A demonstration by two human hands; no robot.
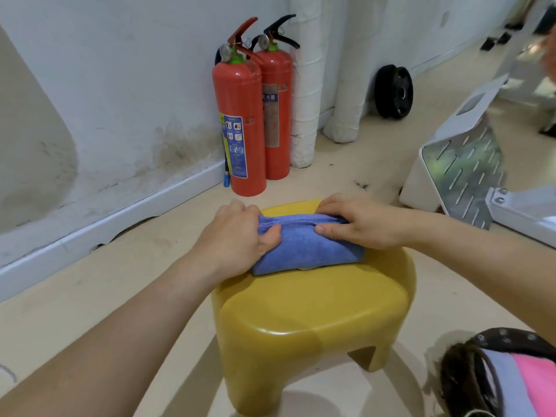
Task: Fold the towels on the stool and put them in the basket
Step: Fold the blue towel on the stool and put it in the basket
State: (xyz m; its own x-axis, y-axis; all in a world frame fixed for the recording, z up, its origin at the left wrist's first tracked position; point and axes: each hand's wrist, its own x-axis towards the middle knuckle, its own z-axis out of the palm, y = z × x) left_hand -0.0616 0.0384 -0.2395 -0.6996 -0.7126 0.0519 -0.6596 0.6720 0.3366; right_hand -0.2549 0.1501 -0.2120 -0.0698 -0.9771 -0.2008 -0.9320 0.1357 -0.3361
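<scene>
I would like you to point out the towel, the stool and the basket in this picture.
towel (307,251): head view, middle of its top face.
stool (316,305): head view, bare near part of the seat.
basket (508,335): head view, its dark rim.

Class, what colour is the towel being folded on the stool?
Blue; the towel shows best in the head view.

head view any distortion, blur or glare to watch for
Head view: wide-angle distortion bends the skirting board at the left; the top right corner is smeared; the perforated metal plate shows mottled reflections; the blue towel, left hand and right hand at centre are sharp and evenly lit.
</scene>
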